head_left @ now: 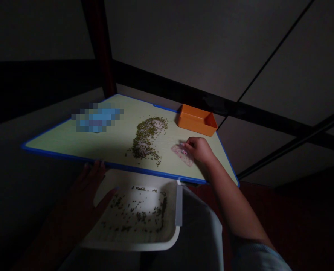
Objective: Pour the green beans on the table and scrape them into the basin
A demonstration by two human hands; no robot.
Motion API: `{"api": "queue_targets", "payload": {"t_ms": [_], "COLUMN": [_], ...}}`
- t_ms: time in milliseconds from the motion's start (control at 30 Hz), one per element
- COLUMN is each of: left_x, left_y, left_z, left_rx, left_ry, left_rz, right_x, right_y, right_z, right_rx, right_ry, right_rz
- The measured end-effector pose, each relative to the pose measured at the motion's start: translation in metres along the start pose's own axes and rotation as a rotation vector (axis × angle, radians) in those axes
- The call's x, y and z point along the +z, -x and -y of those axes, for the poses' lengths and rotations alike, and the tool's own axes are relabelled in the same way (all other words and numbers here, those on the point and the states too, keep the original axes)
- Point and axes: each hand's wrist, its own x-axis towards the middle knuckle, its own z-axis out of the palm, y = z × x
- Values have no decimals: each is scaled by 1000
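My right hand (198,149) is over the right part of a pale-topped table, its fingers closed in a pinch at the edge of a small flat, see-through pinkish piece (183,155) with red marks. Left of it spreads a heap of small green beans (145,137), with paler patches among them. My left hand (90,184) is in shadow at the left side of a white basin (144,246). Its fingers stretch toward the table's near edge and its thumb lies over the basin. Scattered beans lie on the basin's bottom.
An orange open box (196,124) stands at the table's back right corner. A blurred-out blue item (99,119) lies at the left. The table (116,145) has a blue rim. Wall panels (178,45) rise behind it, and the surroundings are dark.
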Motion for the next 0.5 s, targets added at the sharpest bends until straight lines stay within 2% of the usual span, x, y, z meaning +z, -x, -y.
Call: {"api": "queue_targets", "payload": {"t_ms": [100,167,233,300,367,433,500], "left_x": [-1,-2,-1,1,3,5,5], "left_y": [0,0,0,0,0,0,0], "left_z": [-1,-1,0,2,4,4,4], "left_rx": [-13,-22,-26,-29,-17,-9,-11], "left_ry": [-5,-8,-2,7,11,10,4], "left_rz": [24,32,27,21,10,3,5], "right_x": [-5,-6,-6,-3,1,4,4], "right_y": [-2,-2,0,2,3,2,-1], "right_z": [-4,-6,-5,-3,-1,1,0], "right_rx": [68,76,34,-36,-83,-90,-41], "right_ry": [45,-23,-145,-244,-244,-154,-20], "right_rz": [-122,-155,-97,27,126,110,25]}}
